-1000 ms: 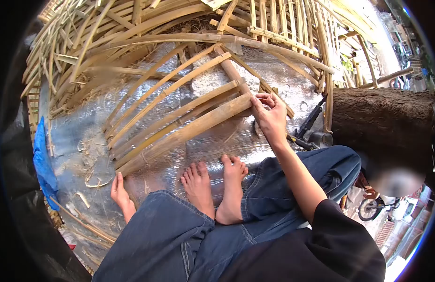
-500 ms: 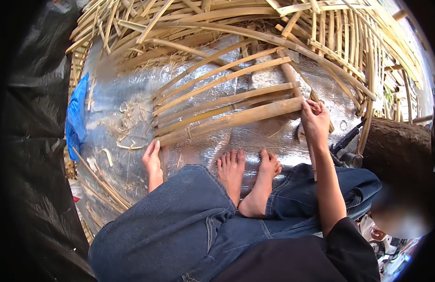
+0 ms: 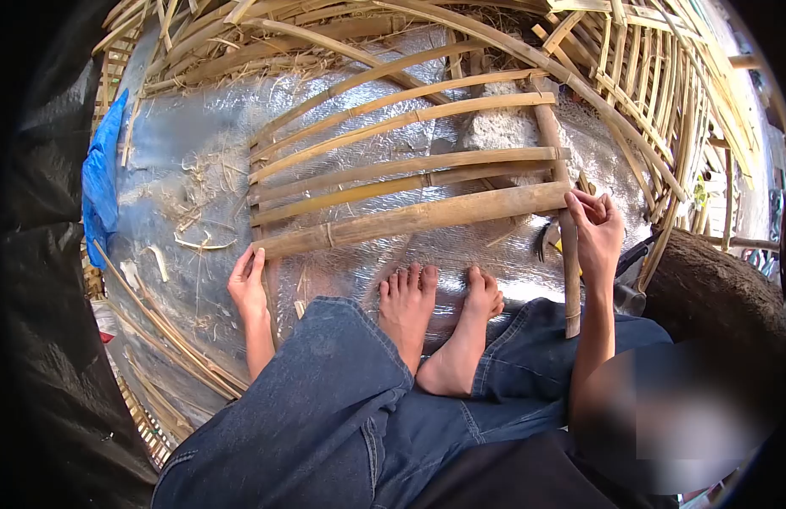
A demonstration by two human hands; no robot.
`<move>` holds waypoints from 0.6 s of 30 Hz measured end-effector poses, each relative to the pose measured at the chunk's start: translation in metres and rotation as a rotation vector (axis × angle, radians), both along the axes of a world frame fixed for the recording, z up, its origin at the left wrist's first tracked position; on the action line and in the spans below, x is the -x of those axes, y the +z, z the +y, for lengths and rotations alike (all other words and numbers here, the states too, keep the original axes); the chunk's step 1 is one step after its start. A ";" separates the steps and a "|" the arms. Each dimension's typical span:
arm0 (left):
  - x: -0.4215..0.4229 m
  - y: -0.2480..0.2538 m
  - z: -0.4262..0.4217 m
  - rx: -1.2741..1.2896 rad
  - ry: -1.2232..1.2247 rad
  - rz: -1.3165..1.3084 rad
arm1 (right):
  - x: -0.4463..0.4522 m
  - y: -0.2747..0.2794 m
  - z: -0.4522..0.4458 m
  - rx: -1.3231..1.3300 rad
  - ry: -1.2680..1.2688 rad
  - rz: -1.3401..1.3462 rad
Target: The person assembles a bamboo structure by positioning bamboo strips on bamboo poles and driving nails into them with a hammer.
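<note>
Left hand [image 3: 252, 293] and right hand [image 3: 600, 237] pinch the wide bamboo slat [image 3: 418, 220] between fingers [image 3: 256, 265] (a blur [image 3: 682, 424] hides the right elbow).

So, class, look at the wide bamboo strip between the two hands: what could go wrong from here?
The wide bamboo strip might slip out of line, since the left hand and right hand hold it only by its ends. With no gloves on, a splinter could catch the skin. If dropped, it might hit the bare feet close by.
</note>
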State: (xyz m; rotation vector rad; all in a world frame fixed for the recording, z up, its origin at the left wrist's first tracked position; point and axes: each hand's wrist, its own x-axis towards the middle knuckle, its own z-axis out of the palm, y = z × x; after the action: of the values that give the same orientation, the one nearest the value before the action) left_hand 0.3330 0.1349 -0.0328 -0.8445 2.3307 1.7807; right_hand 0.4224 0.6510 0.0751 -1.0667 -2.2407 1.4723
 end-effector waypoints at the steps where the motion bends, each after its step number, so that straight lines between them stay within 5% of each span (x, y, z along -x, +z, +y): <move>1: 0.000 0.001 0.001 -0.006 0.010 0.000 | 0.001 0.002 -0.003 -0.005 0.001 -0.006; 18: -0.005 -0.019 -0.012 -0.058 0.011 0.089 | -0.004 0.000 -0.006 0.100 -0.054 0.051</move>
State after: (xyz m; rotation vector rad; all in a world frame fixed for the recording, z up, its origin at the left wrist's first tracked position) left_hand 0.3377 0.1227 -0.0519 -0.7871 2.3191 1.9183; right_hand 0.4268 0.6448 0.0756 -1.0976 -2.1070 1.5847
